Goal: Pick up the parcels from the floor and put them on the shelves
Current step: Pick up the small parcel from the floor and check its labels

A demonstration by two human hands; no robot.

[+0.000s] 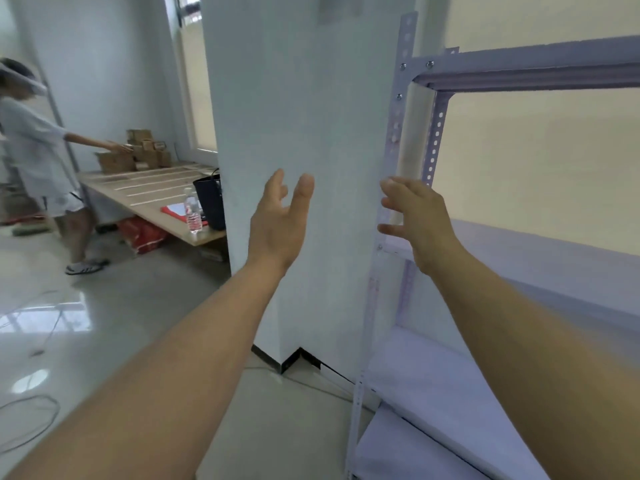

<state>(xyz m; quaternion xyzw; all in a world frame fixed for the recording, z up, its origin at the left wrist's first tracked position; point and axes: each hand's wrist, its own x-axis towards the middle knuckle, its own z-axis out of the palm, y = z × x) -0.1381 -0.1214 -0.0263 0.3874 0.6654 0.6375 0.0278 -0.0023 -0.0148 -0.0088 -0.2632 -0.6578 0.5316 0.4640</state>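
Observation:
My left hand [278, 223] is raised in front of a white pillar [304, 133], fingers apart, holding nothing. My right hand [417, 216] is also up and open, its fingertips close to the front left post [391, 140] of a white metal shelving unit [519, 69]. The shelf boards [502, 247] on the right carry no parcels in view. A pile of brown cardboard parcels [135, 152] sits far off at the back left on a low wooden platform [149, 192]. No parcel lies on the floor near me.
Another person [38, 157] in white stands at the left, one arm reaching to the parcel pile. On the platform stand a water bottle [192, 211], a dark bag [209, 202] and red papers. A red sack [142, 233] lies beneath it. Cables [31, 420] trail over the glossy floor.

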